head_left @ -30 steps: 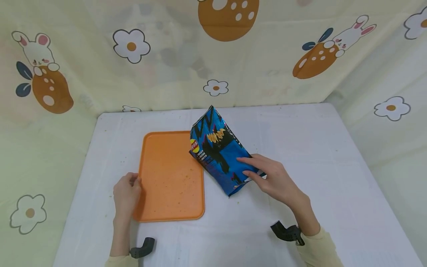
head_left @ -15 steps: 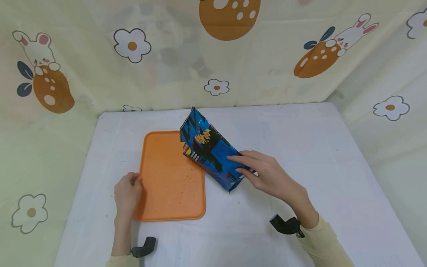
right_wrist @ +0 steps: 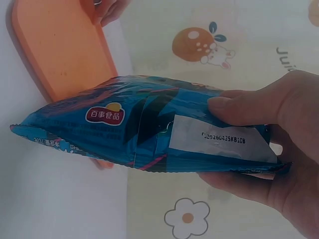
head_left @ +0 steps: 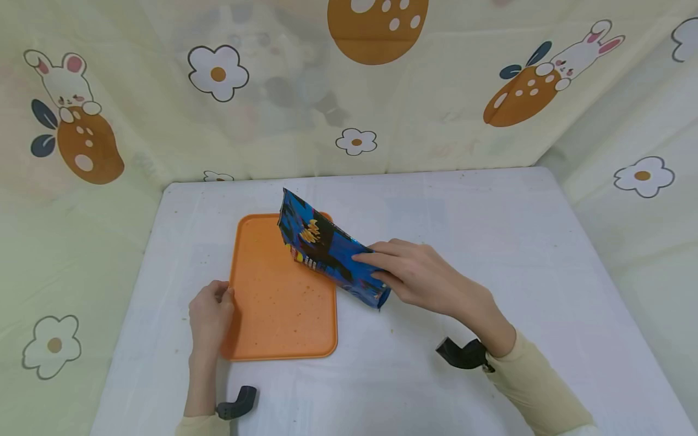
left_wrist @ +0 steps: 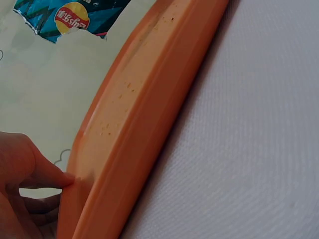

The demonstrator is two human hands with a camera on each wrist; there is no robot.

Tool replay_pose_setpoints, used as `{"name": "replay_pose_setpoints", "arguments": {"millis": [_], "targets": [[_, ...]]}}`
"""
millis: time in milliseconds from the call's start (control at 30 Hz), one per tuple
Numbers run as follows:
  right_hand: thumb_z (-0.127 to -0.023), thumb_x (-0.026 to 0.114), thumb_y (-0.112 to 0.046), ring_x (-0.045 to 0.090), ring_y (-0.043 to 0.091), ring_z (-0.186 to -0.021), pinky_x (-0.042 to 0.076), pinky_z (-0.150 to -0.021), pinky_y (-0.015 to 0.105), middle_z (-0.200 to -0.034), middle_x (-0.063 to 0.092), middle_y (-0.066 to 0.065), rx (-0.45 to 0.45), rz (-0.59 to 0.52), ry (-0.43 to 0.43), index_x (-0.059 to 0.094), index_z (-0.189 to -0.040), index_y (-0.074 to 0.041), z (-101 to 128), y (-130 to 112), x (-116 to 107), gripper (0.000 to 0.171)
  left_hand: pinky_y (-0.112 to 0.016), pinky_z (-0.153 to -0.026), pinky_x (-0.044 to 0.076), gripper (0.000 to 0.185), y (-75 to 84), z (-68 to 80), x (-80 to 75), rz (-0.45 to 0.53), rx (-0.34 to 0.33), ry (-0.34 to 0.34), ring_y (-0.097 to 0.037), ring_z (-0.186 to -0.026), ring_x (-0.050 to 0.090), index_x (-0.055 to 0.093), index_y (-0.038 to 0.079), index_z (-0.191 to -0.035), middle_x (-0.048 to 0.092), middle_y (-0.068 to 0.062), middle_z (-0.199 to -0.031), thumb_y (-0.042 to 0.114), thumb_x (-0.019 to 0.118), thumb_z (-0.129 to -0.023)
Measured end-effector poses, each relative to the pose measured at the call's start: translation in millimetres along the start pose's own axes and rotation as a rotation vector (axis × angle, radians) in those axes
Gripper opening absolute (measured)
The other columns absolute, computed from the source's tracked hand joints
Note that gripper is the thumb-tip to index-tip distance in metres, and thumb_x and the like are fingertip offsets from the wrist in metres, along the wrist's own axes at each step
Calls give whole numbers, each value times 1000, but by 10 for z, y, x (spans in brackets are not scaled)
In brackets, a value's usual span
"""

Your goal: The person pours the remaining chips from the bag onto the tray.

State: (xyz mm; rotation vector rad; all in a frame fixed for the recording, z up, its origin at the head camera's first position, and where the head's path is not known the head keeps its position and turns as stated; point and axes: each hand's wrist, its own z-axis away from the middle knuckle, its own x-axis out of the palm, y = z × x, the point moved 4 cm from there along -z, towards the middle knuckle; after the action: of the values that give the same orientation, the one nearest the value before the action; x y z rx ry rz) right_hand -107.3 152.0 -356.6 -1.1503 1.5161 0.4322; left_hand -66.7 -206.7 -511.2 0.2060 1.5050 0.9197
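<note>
My right hand (head_left: pixel 425 272) grips a blue chip bag (head_left: pixel 327 248) by its near right end, thumb on one face and fingers on the other. In the right wrist view, the bag (right_wrist: pixel 149 124) shows its back seam and a white date panel. Its far left end hangs over the orange tray (head_left: pixel 278 327), and a ragged torn edge shows beside the logo on the bag (left_wrist: pixel 72 17) in the left wrist view. My left hand (head_left: pixel 211 315) pinches the tray's left rim, thumb on top. Small crumbs (left_wrist: pixel 128 85) lie scattered over the tray.
A white-covered table (head_left: pixel 491 254) carries the tray left of its middle, with a few specks on the cloth. A patterned curtain (head_left: pixel 283 121) hangs behind and at both sides. Each wrist wears a black camera mount (head_left: pixel 463 353).
My right hand has moved left, taking the chip bag farther over the tray. The bag has rolled, so less of its front face shows. The left hand keeps its hold on the rim.
</note>
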Motion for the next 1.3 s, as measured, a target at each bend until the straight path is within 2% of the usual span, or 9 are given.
{"name": "replay_pose_setpoints", "arguments": {"millis": [400, 600, 767, 967, 1300], "targets": [[-92, 76, -6, 66, 17, -88, 56, -68, 26, -113, 72, 2, -35, 60, -134, 72, -126, -9, -202, -95, 14, 35, -51, -81, 54, 24, 9, 38, -11, 7, -4, 3, -39, -95, 68, 68, -8, -118, 71, -27, -109, 5, 57, -101], [-92, 75, -6, 66, 18, -88, 55, -67, 25, -113, 71, 2, -54, 90, -181, 72, -127, -10, -256, -119, 41, 35, -46, -77, 53, 24, -6, 48, -3, 1, -14, 2, -37, -92, 68, 68, -7, -118, 71, -26, -108, 6, 58, -101], [-93, 74, -5, 67, 20, -91, 56, -68, 28, -114, 71, 2, -59, 96, -205, 72, -127, -11, -302, -103, 44, 34, -42, -74, 53, 22, 2, 21, 11, 9, 15, 21, -36, -90, 68, 69, -7, -116, 72, -26, -107, 4, 59, -101], [-94, 72, -3, 67, 20, -90, 56, -67, 28, -112, 71, 2, -75, 85, -216, 72, -126, -11, -361, -87, 15, 33, -37, -70, 52, 22, -2, 6, 21, -3, 20, 31, -35, -86, 67, 69, -8, -116, 72, -26, -104, 4, 60, -100], [-95, 70, -3, 68, 21, -93, 54, -65, 27, -114, 72, 2, -64, 88, -264, 72, -127, -12, -432, -88, -31, 34, -41, -73, 55, 22, 6, -3, 15, 2, 13, 6, -35, -88, 68, 68, -8, -117, 71, -27, -107, 4, 59, -101]]}}
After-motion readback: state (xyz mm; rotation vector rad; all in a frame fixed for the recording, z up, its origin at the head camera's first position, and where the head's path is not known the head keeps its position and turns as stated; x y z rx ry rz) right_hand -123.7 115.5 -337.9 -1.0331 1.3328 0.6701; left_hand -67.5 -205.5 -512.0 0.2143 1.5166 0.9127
